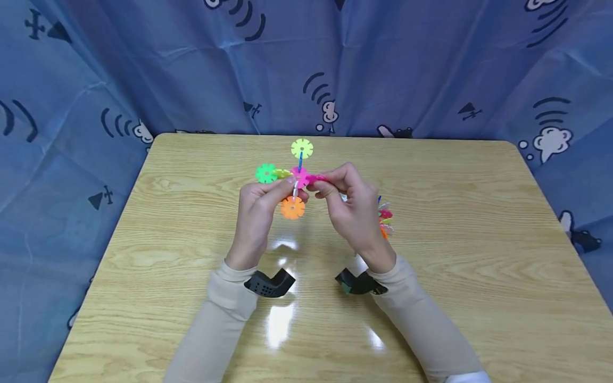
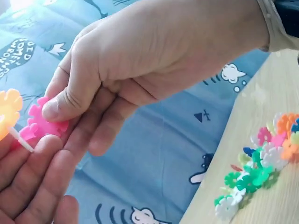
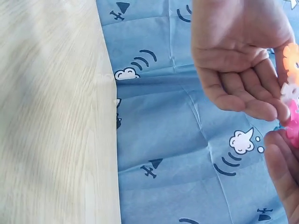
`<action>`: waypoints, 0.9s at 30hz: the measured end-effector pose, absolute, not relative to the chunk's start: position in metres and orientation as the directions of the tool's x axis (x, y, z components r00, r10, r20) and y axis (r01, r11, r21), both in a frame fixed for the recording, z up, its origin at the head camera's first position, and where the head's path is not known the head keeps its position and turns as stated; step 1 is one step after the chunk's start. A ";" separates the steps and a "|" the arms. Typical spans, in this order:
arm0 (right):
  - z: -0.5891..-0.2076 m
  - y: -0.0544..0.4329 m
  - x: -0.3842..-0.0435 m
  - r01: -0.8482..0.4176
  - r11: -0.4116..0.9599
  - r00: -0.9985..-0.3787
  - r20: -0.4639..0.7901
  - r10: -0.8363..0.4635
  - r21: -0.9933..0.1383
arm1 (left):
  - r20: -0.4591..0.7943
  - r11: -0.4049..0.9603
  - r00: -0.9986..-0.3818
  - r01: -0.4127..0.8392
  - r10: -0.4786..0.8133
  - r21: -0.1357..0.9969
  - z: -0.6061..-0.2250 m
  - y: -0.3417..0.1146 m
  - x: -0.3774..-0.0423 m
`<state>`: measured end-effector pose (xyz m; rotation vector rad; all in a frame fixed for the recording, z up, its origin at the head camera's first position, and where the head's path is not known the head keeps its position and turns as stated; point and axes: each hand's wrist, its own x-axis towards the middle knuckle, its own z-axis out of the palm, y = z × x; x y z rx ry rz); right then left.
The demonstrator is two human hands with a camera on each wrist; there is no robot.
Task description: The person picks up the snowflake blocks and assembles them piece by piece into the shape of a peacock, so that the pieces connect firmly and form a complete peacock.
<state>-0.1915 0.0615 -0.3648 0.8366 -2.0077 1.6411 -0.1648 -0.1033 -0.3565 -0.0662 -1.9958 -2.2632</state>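
A cross-shaped build of slotted snowflake discs is held up between both hands above the table. At its middle sits a pink disc (image 1: 300,177). A blue disc (image 1: 300,161), edge-on, links it to a yellow disc (image 1: 302,148) at the top, and a white disc (image 1: 295,189) links it to an orange disc (image 1: 292,208) below. To the left are a yellow-green disc (image 1: 282,173) and a green disc (image 1: 266,173). My left hand (image 1: 258,210) pinches the build near its centre. My right hand (image 1: 353,205) pinches another pink disc (image 2: 46,119) between thumb and fingers, against the middle one.
A pile of loose multicoloured discs (image 2: 257,170) lies on the wooden table (image 1: 479,239), partly behind the right hand in the head view. A blue patterned curtain (image 1: 287,64) hangs beyond the table's far edge. A black strap device (image 1: 270,283) sits at the left wrist.
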 end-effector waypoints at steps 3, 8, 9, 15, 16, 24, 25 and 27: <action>-0.367 0.063 -0.192 -0.693 0.137 -0.719 0.664 -0.206 -0.708 | 0.106 -0.085 -0.993 0.109 -0.047 0.990 -0.356 -0.104 -0.164; -0.369 0.066 -0.192 -0.682 0.151 -0.730 0.650 -0.213 -0.716 | 0.076 -0.023 -0.997 0.077 -0.011 0.997 -0.353 -0.106 -0.165; -0.369 0.067 -0.191 -0.676 0.152 -0.735 0.645 -0.209 -0.721 | 0.070 -0.017 -0.998 0.070 -0.002 0.997 -0.353 -0.106 -0.166; -0.371 0.073 -0.193 -0.636 0.127 -0.766 0.603 -0.224 -0.761 | 0.046 -0.007 -0.999 0.046 0.014 0.999 -0.358 -0.103 -0.168; -0.370 0.075 -0.195 -0.621 0.131 -0.777 0.586 -0.230 -0.773 | 0.045 -0.030 -0.999 0.045 0.012 0.999 -0.359 -0.101 -0.169; -0.353 0.099 -0.209 -0.408 0.426 -0.909 0.317 -0.271 -0.807 | -0.031 -0.273 -0.999 -0.020 -0.036 0.962 -0.375 -0.085 -0.177; -0.352 0.105 -0.212 -0.365 0.461 -0.927 0.271 -0.258 -0.809 | -0.035 -0.283 -0.998 -0.019 -0.052 0.959 -0.378 -0.085 -0.178; -0.351 0.119 -0.219 -0.281 0.527 -0.956 0.185 -0.228 -0.802 | -0.044 -0.289 -0.995 -0.016 -0.091 0.957 -0.384 -0.085 -0.180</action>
